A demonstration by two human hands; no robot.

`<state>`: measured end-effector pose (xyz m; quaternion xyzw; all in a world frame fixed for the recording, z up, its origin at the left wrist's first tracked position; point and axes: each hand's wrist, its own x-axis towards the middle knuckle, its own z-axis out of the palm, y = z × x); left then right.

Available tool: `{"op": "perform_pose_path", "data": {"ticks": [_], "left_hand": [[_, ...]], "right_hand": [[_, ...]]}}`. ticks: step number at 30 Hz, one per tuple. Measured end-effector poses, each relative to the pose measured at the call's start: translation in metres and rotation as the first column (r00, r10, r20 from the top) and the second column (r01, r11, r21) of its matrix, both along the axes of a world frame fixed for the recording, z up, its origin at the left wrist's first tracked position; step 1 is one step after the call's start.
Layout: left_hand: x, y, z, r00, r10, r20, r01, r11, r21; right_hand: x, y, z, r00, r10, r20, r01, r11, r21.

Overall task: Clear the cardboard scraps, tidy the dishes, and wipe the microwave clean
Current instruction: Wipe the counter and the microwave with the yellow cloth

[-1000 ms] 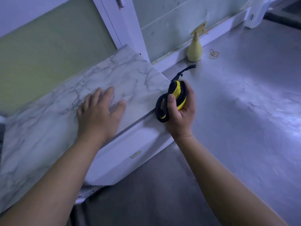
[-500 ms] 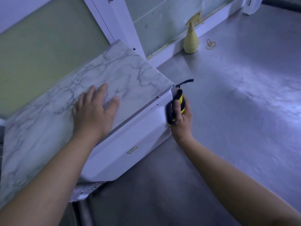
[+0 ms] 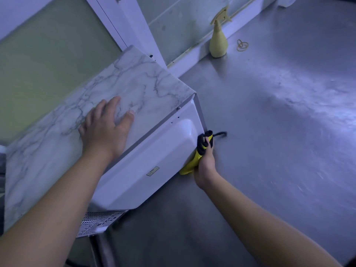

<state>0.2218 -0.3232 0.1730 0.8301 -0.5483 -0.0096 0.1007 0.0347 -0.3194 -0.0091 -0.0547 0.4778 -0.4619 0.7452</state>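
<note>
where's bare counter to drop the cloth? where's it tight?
Bare: the wide steel counter right of the microwave, on the near side of the spray bottle and rubber bands. Tight: the microwave's right corner, where the right hand grips the cloth against it.

A brushed steel counter (image 3: 279,132) carries everything. The microwave (image 3: 154,160) stands on its left part, set at an angle to the rear ledge, showing a marbled top, a white side and a perforated panel at its near low corner. Well beyond the microwave, a pale yellow spray bottle (image 3: 218,44) stands upright against that ledge. Just beside the bottle, on the side away from the microwave, tangled rubber bands (image 3: 242,45) lie flat on the steel. Farther from the microwave along the ledge, a white object (image 3: 287,1) is cut off by the frame.
</note>
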Motion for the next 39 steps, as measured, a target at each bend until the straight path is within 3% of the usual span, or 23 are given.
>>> {"op": "perform_pose_path", "data": {"ticks": [3, 6, 11, 17, 20, 24, 28, 31, 34, 36, 38, 39], "left_hand": [[-0.001, 0.000, 0.001, 1.000, 0.000, -0.013, 0.000, 1.000, 0.003], [-0.001, 0.000, 0.001, 1.000, 0.006, -0.019, -0.006, 1.000, 0.005], [0.000, -0.002, 0.000, 1.000, 0.005, -0.025, -0.005, 1.000, 0.009], [0.002, -0.004, -0.002, 1.000, -0.001, -0.007, 0.001, 1.000, 0.008], [0.001, -0.004, -0.001, 1.000, -0.004, -0.003, 0.004, 1.000, 0.000], [0.001, -0.003, 0.000, 1.000, -0.004, -0.004, 0.004, 1.000, 0.002], [0.000, -0.004, 0.003, 1.000, -0.006, 0.001, 0.006, 1.000, 0.000], [0.000, -0.004, 0.003, 1.000, 0.001, 0.005, -0.001, 1.000, 0.015], [0.000, -0.004, 0.002, 1.000, -0.001, 0.011, 0.001, 1.000, 0.017], [0.000, -0.004, 0.002, 1.000, -0.004, 0.012, 0.004, 1.000, 0.006], [0.000, -0.004, 0.003, 1.000, 0.001, 0.006, -0.001, 1.000, 0.000], [0.001, -0.003, 0.003, 1.000, 0.004, 0.006, -0.004, 1.000, 0.001]], "right_hand": [[0.004, 0.022, 0.004, 0.967, -0.001, 0.255, -0.045, 0.984, 0.172], [0.001, 0.055, 0.013, 0.884, 0.073, 0.463, -0.137, 0.985, 0.107], [-0.034, 0.096, 0.018, 0.801, 0.125, 0.586, -0.270, 0.949, 0.166], [-0.119, 0.128, 0.015, 0.912, 0.020, 0.409, -0.135, 0.958, 0.254], [-0.151, 0.135, 0.028, 0.931, 0.060, 0.361, -0.116, 0.984, 0.133], [-0.174, 0.137, 0.043, 0.966, 0.199, 0.168, -0.195, 0.980, -0.039], [-0.165, 0.124, 0.048, 0.995, 0.040, -0.095, -0.038, 0.999, 0.024], [-0.148, 0.106, 0.059, 0.945, -0.092, -0.313, 0.068, 0.994, -0.084], [-0.134, 0.080, 0.090, 0.928, -0.193, -0.318, 0.118, 0.964, -0.240], [-0.122, 0.060, 0.114, 0.950, -0.265, -0.164, 0.202, 0.924, -0.325], [-0.106, 0.041, 0.137, 0.922, -0.387, -0.022, 0.342, 0.839, -0.424], [-0.097, 0.033, 0.145, 0.894, -0.447, -0.031, 0.363, 0.762, -0.537]]}}
